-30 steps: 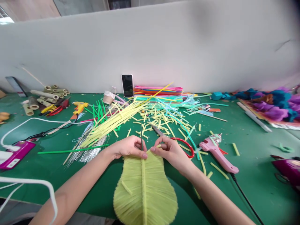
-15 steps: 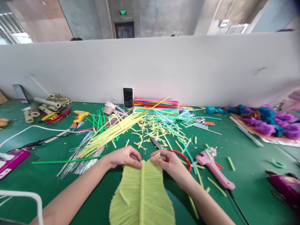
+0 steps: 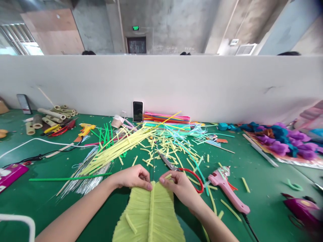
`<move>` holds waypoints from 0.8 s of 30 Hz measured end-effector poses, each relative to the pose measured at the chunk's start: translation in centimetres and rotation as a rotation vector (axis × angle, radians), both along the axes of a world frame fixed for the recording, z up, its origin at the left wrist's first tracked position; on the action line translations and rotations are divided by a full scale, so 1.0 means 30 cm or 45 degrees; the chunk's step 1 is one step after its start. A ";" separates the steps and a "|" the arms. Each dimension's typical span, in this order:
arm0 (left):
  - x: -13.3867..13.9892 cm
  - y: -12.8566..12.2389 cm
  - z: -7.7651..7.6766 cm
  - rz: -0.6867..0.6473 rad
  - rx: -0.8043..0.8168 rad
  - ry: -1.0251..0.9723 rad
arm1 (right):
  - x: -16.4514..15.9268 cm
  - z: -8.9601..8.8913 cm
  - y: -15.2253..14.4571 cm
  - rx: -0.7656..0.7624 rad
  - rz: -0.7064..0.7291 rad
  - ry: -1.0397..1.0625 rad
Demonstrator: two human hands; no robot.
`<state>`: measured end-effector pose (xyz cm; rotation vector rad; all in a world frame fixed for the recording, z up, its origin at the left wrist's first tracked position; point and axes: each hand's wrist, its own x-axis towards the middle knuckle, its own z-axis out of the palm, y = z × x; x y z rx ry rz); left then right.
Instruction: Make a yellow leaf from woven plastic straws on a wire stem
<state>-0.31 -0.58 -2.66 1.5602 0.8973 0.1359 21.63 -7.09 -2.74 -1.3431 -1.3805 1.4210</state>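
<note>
A large yellow-green leaf built from pipe cleaners (image 3: 161, 215) lies at the bottom middle, with a raised rib down its centre and a thin wire running out of its far tip. My left hand (image 3: 135, 178) pinches the left side of that tip between thumb and fingers. At the tip's right side, my right hand (image 3: 178, 185) is closed on a short yellow-green pipe cleaner piece (image 3: 168, 176), its thumb close to the leaf. One loose cut piece (image 3: 131, 224) rests on the leaf's left half. Red-handled scissors (image 3: 193, 175) lie just beyond my right hand.
Yellow pipe cleaners (image 3: 118, 148) and scattered clippings (image 3: 166, 148) cover the table's middle. A pink glue gun (image 3: 228, 188) sits to the right, a yellow one (image 3: 86, 129) at the left. A phone (image 3: 138, 111) leans on the white partition (image 3: 161, 84). Purple and teal fluffy pieces (image 3: 290, 141) lie far right.
The view has tilted up a little, so the table scene sits lower. Both hands keep their places at the leaf's tip, with hardly any shift in the fingers.
</note>
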 end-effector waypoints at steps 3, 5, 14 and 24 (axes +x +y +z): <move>-0.004 0.005 0.008 -0.035 0.052 -0.024 | 0.001 -0.005 -0.006 -0.002 -0.020 0.054; -0.010 0.011 0.012 -0.050 0.044 -0.062 | 0.003 -0.009 -0.008 -0.002 -0.028 0.091; -0.008 0.031 -0.009 0.412 -0.045 -0.297 | 0.044 -0.016 0.010 -0.018 -0.213 0.178; -0.006 0.037 -0.036 0.610 -0.103 -0.350 | 0.038 0.012 -0.005 -0.008 -0.042 0.025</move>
